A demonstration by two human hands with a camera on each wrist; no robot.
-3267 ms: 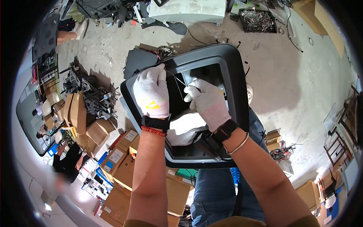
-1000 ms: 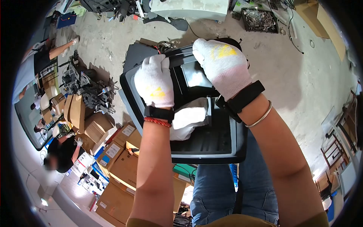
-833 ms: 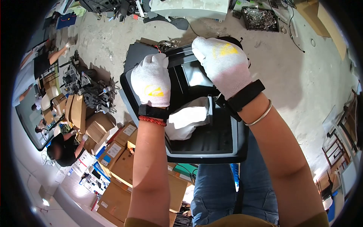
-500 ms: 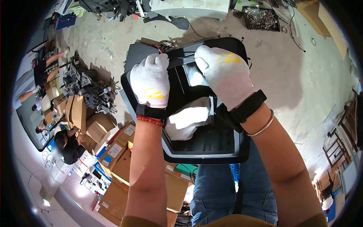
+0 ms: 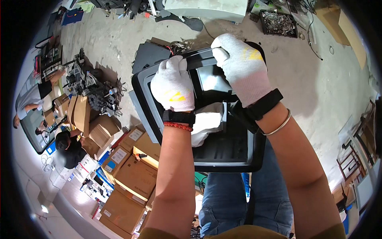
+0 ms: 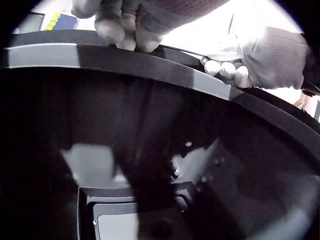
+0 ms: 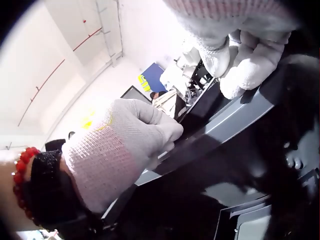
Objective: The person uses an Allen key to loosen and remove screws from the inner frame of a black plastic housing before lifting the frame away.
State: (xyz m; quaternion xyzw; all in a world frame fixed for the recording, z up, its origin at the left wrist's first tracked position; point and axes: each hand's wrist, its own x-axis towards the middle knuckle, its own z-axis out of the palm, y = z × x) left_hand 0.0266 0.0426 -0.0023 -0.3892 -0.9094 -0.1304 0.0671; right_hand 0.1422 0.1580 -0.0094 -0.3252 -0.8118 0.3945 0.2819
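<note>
A black plastic monitor housing (image 5: 223, 153) lies tilted on my lap, its open back facing me. A white plastic piece (image 5: 207, 121) sits inside it. My gloved left hand (image 5: 173, 81) curls its fingers over the housing's far rim near the left corner. My gloved right hand (image 5: 238, 59) grips the same rim further right. In the left wrist view the left fingers (image 6: 125, 30) hook over the grey rim (image 6: 150, 65), with the right hand (image 6: 265, 55) beside them. The right wrist view shows the right fingers (image 7: 240, 55) and the left hand (image 7: 115, 150) on that rim (image 7: 225, 125).
Cardboard boxes (image 5: 135, 175) are stacked by my left leg. A heap of black parts (image 5: 85, 85) and a dark panel (image 5: 149, 53) lie on the concrete floor (image 5: 318, 87). A tray of metal scraps (image 5: 278, 22) stands far right. A person (image 5: 67, 149) crouches at the left.
Both hands left the inside of the opening and moved up onto the far rim. In the last second the housing tipped slightly and shifted right, with the grip kept.
</note>
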